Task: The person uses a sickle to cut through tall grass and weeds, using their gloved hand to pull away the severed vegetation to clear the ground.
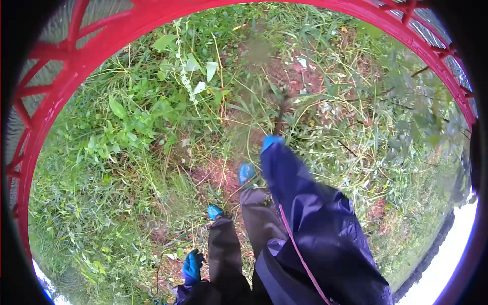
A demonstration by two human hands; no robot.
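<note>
Two gloved hands: right [271, 142] seemingly gripping a weed stem [280, 114], left [191, 268] hanging loosely curled, holding nothing.

Your plant stem [280, 113] stands roughly upright from reddish bare soil amid grass, thin and dark, with narrow green leaves spreading near its top; its base is blurred, possibly already loosened.

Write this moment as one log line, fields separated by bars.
right hand: gripping plant stem | left hand: low, near grass | ground: weeds
</note>
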